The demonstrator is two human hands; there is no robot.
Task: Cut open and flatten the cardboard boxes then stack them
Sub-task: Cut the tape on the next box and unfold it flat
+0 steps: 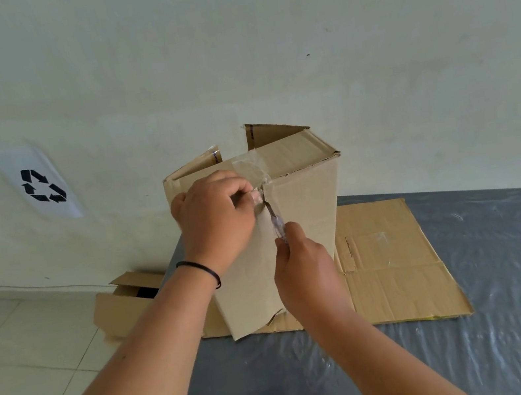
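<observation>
Box (303,210) sits mid-frame, standing upright on a flat sheet (396,264) of already-opened cardboard, which lies on a grey mat (487,348) covered in crinkly clear plastic. Looks like the cutting step is underway: the right hand (308,279) has its fingers curled round a slim cutter (276,226) with a clear handle, tip poked into the taped seam near the top front edge. The left hand (213,216) pinches the tape (253,172) and the flap edge right next to the blade, fingers curled tight. The tape is glossy and see-through, wrinkled where it's peeling. The cardboard is plain brown corrugated stuff, matte, a bit dented at the corners, with the back flaps already sticking up. My guess for the next move: drag the blade down along the seam while the left hand keeps things taut, and keep those fingers out of the blade's path, they're really close. Another open box (124,301) sits on the pale floor tiles at lower left, so there's more to do. A recycling sign (41,185) is stuck on the wall, upper left.
</observation>
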